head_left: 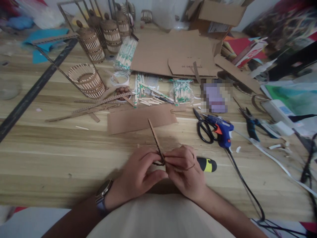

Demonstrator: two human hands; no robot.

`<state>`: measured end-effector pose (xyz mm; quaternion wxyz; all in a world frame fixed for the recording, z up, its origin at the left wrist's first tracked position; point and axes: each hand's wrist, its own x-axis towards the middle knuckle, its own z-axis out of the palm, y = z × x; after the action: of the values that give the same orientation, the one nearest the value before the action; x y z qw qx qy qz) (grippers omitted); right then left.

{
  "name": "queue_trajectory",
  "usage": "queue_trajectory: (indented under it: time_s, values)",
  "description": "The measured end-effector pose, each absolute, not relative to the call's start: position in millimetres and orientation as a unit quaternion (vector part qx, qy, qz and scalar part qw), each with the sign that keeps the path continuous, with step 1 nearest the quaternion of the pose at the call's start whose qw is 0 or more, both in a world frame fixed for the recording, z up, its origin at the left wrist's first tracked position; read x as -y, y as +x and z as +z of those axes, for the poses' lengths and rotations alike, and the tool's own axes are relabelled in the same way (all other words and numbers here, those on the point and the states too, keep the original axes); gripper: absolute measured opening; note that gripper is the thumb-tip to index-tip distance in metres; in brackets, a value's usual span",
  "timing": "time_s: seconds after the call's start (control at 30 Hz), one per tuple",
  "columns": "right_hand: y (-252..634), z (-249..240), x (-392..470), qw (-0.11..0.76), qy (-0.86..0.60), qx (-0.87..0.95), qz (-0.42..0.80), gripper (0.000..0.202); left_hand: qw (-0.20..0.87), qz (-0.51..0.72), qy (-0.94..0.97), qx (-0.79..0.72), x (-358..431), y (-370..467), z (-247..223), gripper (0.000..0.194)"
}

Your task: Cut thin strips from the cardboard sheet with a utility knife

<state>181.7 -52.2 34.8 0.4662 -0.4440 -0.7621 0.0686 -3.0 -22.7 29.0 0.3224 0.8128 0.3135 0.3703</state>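
Both hands meet at the near edge of a wooden table (49,158). My left hand (138,172) and my right hand (184,172) pinch the lower end of a thin notched cardboard strip (155,134), which slants up and away to the left. A watch sits on my left wrist. A black and yellow tool handle (208,164) lies on the table just right of my right hand. A flat cardboard piece (141,119) lies beyond the strip.
Black scissors (204,129) and a blue glue gun (223,132) with a trailing black cord lie to the right, pliers (252,124) further right. Slatted cardboard baskets (86,79), stick packets, a tape roll (120,78), large cardboard sheets (170,49) and a box fill the far side.
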Motion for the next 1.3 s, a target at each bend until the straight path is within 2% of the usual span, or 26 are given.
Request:
queue_trajectory:
  time_s: [0.07,0.23,0.8,1.03,1.3]
  values:
    - [182.1,34.9,52.9,0.454,-0.445,0.770,0.050,0.023,0.316,0.371,0.806,-0.336,21.9,-3.0,27.6,0.029]
    - [181.0,32.3,53.7,0.449,-0.468,0.760,0.053,0.026,0.298,0.379,0.806,-0.345,21.4,-0.3,27.1,0.017]
    - [177.1,36.5,51.8,0.473,-0.468,0.744,0.067,0.030,0.282,0.371,0.825,-0.320,22.8,0.7,30.9,0.021]
    - [176.9,34.0,52.4,0.486,-0.474,0.729,0.086,0.026,0.274,0.385,0.823,-0.314,20.8,0.0,27.3,0.018]
    - [182.9,34.5,49.2,0.471,-0.455,0.749,0.098,0.021,0.315,0.370,0.800,-0.351,21.5,-1.2,31.3,0.020]
